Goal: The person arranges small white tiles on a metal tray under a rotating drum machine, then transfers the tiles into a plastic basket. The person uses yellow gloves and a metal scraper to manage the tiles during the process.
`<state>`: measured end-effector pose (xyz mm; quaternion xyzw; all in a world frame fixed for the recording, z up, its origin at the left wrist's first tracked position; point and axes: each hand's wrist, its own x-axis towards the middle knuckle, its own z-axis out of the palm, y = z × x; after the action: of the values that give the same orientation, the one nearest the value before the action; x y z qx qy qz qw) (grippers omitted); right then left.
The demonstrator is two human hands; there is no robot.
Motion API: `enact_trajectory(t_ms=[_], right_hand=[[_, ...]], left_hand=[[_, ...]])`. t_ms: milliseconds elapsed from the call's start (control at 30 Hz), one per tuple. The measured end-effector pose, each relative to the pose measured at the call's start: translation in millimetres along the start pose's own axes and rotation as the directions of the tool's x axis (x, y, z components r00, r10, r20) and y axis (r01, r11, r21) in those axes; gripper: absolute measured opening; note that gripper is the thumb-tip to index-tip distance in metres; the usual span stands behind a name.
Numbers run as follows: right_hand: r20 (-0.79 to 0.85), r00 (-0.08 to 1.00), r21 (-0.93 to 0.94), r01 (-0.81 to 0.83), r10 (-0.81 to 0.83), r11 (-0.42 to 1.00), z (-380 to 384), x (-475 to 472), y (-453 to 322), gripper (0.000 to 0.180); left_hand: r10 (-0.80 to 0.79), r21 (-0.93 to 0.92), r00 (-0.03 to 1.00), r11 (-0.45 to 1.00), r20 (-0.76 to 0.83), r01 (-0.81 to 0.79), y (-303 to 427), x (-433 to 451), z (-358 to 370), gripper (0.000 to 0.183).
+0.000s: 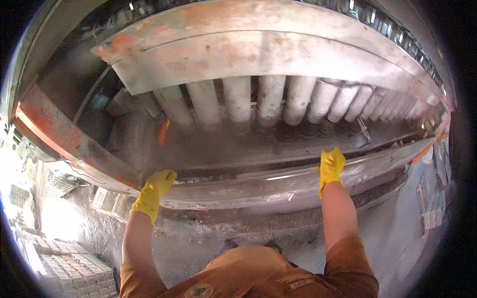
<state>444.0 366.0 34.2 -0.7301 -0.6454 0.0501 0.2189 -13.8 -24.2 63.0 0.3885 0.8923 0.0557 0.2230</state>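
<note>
Both hands wear yellow rubber gloves. My left hand (161, 183) rests on the near metal edge of a large machine, close to its left corner, with the fingers curled over. My right hand (332, 161) grips the same metal edge (261, 186) further right, fingers bent over it. Beyond the edge lies a dark trough (223, 149). A row of pale, stained cylinders (238, 98) hangs along its far side, below a broad metal cover (231, 56) with orange-red patches. A small bracket-like metal piece (362, 130) stands at the trough's right part.
A rusty orange-painted frame beam (63, 130) closes the machine's left side. Stacked crates (74, 264) stand at lower left, with more crates (111, 201) beside the machine. Further pale crates (432, 208) are at right. The grey floor (179, 257) looks wet.
</note>
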Motion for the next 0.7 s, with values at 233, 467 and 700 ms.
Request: enact_trajectory(t_ms=[233,467,700], right_hand=[[-0.05,0.998,-0.124,0.026,-0.033,0.992,64.5,41.9,20.5,0.059],[-0.005,0.998,-0.158,0.061,-0.062,0.986,66.3,50.2,24.9,0.065],[0.083,0.987,-0.144,0.152,-0.141,0.978,70.5,54.2,66.7,0.06]], left_hand=[[0.317,-0.051,0.849,0.927,-0.423,-0.371,-38.3,24.1,21.7,0.07],[0.15,-0.098,0.941,0.977,-0.302,-0.187,-27.9,32.2,19.0,0.059],[0.157,-0.057,0.896,0.979,-0.415,-0.197,-16.9,20.1,35.1,0.052]])
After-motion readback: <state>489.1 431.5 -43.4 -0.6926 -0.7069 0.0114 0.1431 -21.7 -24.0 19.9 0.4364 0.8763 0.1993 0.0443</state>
